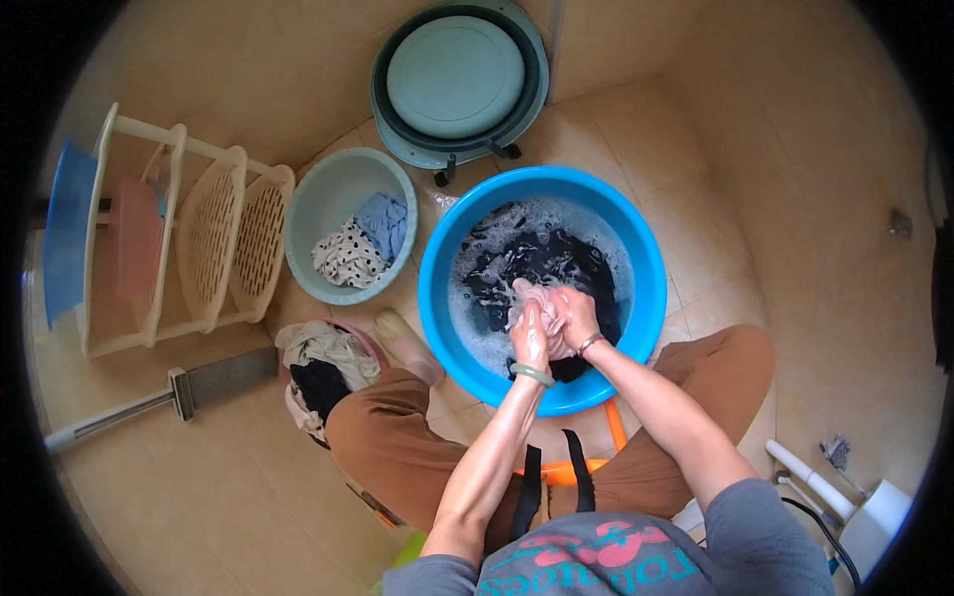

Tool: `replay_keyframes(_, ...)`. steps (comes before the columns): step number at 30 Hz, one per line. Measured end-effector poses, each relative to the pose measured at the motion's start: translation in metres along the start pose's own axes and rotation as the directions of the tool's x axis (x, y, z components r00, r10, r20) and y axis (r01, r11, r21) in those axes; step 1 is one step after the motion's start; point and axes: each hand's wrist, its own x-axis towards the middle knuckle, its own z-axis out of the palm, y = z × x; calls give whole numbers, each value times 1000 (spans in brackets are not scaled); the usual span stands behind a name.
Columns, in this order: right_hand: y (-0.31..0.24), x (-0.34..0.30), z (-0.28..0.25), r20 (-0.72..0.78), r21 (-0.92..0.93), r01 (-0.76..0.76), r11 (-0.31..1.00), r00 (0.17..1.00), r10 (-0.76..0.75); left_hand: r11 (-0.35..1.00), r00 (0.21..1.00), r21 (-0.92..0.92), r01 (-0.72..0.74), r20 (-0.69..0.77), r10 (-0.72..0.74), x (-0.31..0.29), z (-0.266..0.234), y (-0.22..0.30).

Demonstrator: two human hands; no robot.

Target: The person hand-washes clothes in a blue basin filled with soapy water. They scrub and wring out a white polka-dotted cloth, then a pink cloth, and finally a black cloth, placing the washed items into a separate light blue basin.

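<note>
Both my hands are over the blue basin [648, 288], wet and holding a bunched pale pink cloth [542, 303] between them. My left hand [530, 340], with a green bangle at its wrist, grips the cloth from the near left side. On the right side of the same cloth, my right hand [578, 316] is closed; a thin bracelet circles that wrist. Beneath them, dark cloth [556, 260] lies soaking in sudsy water. The fingertips of both hands are partly hidden by the cloth and suds.
A pale green basin [296, 233] holds a dotted cloth [350, 256] and a blue one. Clothes fill a pink basin [370, 345] by my left leg. A folded round tub [455, 77] leans at the back wall; a cream rack [179, 238] and flat mop [227, 383] are left.
</note>
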Motion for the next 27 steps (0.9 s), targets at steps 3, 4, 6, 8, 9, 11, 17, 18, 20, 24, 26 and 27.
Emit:
replay_keyframes(3, 15, 9, 7, 255, 354, -250, 901, 953, 164, 920, 987, -364, 145, 117, -109, 15, -5, 3)
replay_keyframes(4, 13, 16, 8, 367, 516, -359, 778, 913, 178, 838, 962, -490, 241, 233, -141, 20, -8, 9)
replay_keyframes(6, -32, 13, -10, 561, 454, -583, 673, 775, 292, 745, 909, -561, 361, 392, -146, 36, -35, 10)
replay_keyframes(8, -24, 8, -12, 481, 499, -316, 807, 876, 46, 754, 916, -557, 347, 373, -146, 50, -33, 11)
replay_keyframes(9, -39, 2, -14, 540, 423, -346, 837, 839, 74, 764, 939, -567, 308, 309, -149, 61, -39, 7)
replay_keyframes(11, -50, -6, -17, 556, 293, -283, 913, 828, 79, 857, 947, -454, 242, 302, -107, 63, -46, 7)
replay_keyframes(17, -32, 19, -37, 320, 541, -343, 768, 928, 189, 844, 921, -432, 318, 352, -167, 28, -30, 37)
replay_keyframes(18, -33, 23, -42, 336, 551, -404, 730, 908, 249, 832, 926, -467, 298, 354, -133, 28, -28, 37)
replay_keyframes(20, -26, 15, -37, 190, 440, -82, 894, 982, -4, 839, 919, -456, 297, 375, -121, 33, -27, 39)
replay_keyframes(24, -110, -41, -15, 380, -5, 519, 854, 791, -479, 700, 851, -609, 373, 526, 5, 81, -47, -10)
replay_keyframes(26, -118, -61, -11, 382, -154, 682, 715, 709, -594, 683, 643, -502, 531, 764, 63, 86, -47, -12)
replay_keyframes(27, -125, -66, -9, 383, -237, 677, 697, 725, -573, 601, 668, -548, 581, 743, 32, 86, -49, -21)
